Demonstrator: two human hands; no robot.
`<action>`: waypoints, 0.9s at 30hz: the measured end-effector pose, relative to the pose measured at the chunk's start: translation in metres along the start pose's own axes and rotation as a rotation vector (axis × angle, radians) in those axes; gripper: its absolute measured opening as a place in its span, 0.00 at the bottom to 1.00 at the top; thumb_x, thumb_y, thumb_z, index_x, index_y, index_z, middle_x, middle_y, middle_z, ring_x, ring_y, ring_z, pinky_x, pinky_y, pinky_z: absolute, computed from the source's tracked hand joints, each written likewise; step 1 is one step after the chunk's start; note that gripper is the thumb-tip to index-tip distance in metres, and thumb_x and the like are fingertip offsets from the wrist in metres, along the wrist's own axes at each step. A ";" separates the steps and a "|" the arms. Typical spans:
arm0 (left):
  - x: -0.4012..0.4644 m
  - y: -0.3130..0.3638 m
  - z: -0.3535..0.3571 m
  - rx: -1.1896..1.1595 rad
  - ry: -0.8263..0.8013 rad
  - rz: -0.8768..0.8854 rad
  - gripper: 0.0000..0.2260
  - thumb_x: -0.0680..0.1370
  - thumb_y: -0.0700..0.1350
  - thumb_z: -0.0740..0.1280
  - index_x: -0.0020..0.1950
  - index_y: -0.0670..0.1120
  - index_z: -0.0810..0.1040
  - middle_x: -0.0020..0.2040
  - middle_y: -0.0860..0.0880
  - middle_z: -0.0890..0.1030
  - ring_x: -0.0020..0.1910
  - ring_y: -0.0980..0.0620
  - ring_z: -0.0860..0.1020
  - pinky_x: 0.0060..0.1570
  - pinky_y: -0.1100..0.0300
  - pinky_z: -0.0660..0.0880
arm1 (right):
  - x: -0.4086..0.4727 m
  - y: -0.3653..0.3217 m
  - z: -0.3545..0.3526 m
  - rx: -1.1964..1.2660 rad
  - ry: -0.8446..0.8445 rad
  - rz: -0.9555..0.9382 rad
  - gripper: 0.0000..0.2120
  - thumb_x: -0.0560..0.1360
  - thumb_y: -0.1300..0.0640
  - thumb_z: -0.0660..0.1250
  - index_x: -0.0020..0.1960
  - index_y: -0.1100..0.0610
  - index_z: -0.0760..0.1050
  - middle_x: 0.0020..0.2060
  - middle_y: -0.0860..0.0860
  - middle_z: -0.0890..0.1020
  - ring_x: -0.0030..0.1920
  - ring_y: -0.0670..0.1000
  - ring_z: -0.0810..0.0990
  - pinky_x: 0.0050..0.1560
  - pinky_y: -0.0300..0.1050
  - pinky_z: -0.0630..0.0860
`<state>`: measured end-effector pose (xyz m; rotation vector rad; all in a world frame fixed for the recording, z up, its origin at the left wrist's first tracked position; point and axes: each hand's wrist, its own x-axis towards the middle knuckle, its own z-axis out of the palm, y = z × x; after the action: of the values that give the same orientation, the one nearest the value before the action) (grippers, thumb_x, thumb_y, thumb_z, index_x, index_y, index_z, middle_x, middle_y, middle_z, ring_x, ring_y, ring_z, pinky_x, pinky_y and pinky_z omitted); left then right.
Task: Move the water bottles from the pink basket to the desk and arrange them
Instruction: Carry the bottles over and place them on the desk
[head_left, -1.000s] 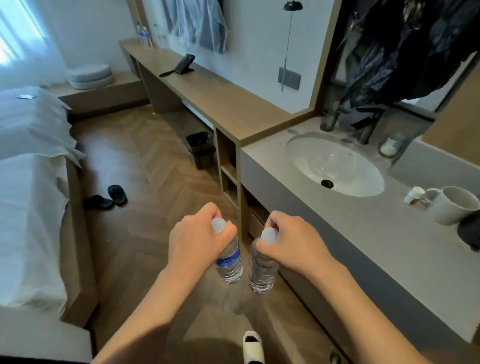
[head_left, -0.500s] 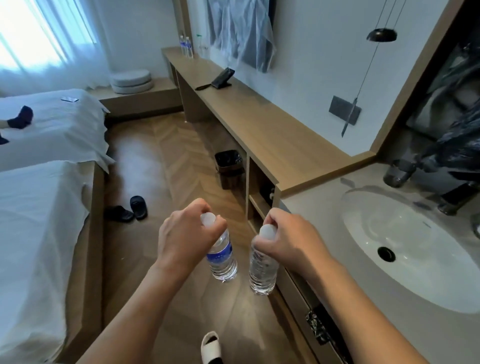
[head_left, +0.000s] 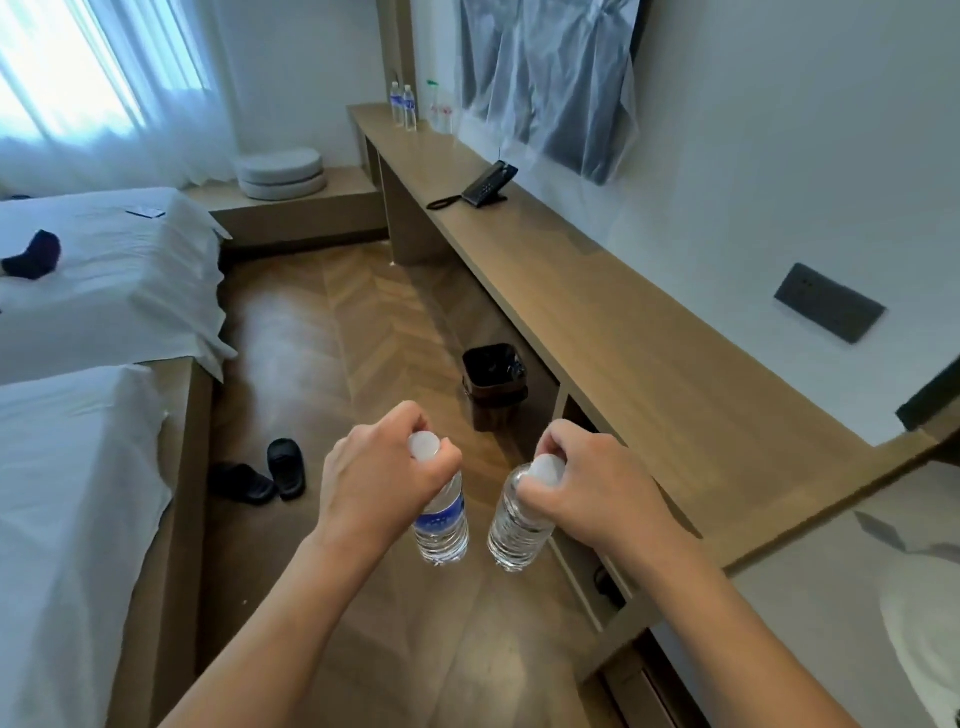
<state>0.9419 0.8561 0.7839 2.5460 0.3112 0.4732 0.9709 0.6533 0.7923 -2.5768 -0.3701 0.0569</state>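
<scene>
In transit: your left hand and right hand each grip one bottle by the neck, with two bottles already on the tabletop at 12 o'clock.

clear bottle with blue label, tan desk, herringbone brown floor, black slippers

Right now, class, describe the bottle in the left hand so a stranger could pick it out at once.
Look above the wooden floor beside the long desk, where two hands hold water bottles by their necks. The left hand holds the bottle with the blue label; its neighbour shows none.
</scene>
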 end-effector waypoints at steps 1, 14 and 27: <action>0.019 -0.007 0.003 0.005 0.001 -0.010 0.10 0.70 0.56 0.68 0.39 0.52 0.72 0.33 0.51 0.78 0.36 0.45 0.76 0.38 0.56 0.71 | 0.020 -0.004 0.004 0.003 -0.004 0.001 0.13 0.64 0.42 0.67 0.42 0.49 0.71 0.34 0.47 0.78 0.36 0.49 0.78 0.33 0.46 0.74; 0.270 -0.078 0.053 0.064 0.025 -0.102 0.10 0.69 0.57 0.67 0.38 0.51 0.72 0.31 0.52 0.78 0.35 0.47 0.76 0.36 0.56 0.72 | 0.291 -0.031 0.053 -0.018 -0.112 -0.067 0.14 0.65 0.42 0.67 0.42 0.49 0.71 0.34 0.47 0.78 0.35 0.49 0.77 0.33 0.45 0.74; 0.523 -0.195 0.077 0.101 0.018 -0.131 0.10 0.71 0.57 0.67 0.37 0.52 0.72 0.30 0.53 0.76 0.34 0.51 0.74 0.36 0.58 0.67 | 0.561 -0.099 0.118 -0.013 -0.106 -0.048 0.13 0.65 0.43 0.67 0.42 0.50 0.71 0.34 0.47 0.79 0.36 0.51 0.79 0.38 0.49 0.78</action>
<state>1.4247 1.1459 0.7584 2.5992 0.5173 0.4402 1.4719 0.9461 0.7602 -2.5833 -0.4727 0.1747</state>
